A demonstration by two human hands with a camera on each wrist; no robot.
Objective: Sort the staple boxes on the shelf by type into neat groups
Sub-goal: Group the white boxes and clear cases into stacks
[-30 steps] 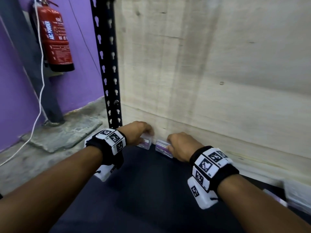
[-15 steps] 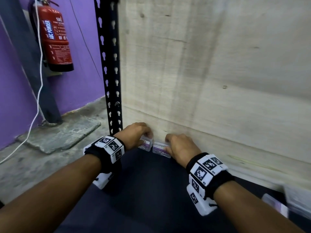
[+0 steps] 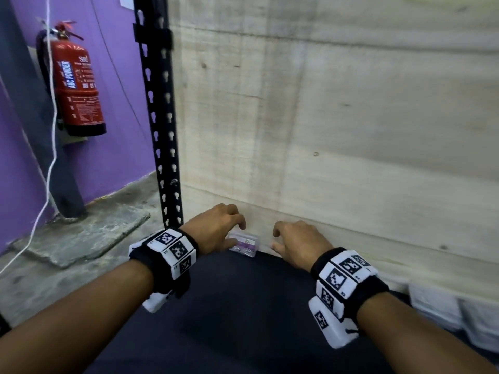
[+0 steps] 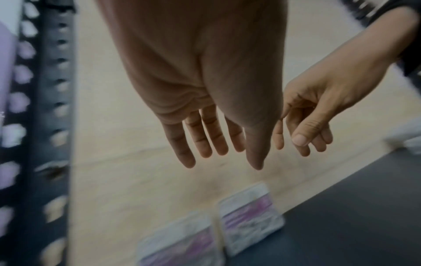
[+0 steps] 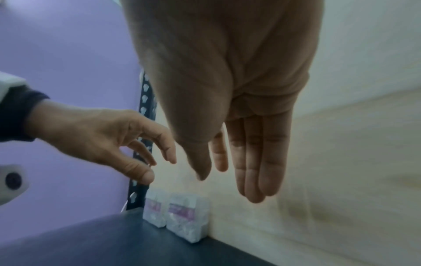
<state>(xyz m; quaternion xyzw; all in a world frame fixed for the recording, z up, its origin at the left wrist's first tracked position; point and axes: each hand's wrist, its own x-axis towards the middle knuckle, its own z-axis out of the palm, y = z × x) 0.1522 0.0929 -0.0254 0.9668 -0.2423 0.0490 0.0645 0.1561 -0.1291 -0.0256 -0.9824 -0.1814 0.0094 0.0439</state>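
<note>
Item: two small clear plastic staple boxes with purple labels (image 5: 175,215), standing side by side below our fingertips against the pale plywood back panel (image 3: 324,130). Left hand (image 3: 216,229) and right hand (image 3: 297,244) are hovering relaxed, gripping nothing. We are judging alignment: keep edges flush.

Storeroom: slotted rack upright (image 3: 162,130), extinguisher (image 3: 78,87)

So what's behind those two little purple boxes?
Right behind the two staple boxes is the pale wooden back board; they stand upright against it on the dark shelf. Whether anything is tucked between boxes and board cannot be seen; the boxes cover it.
</note>
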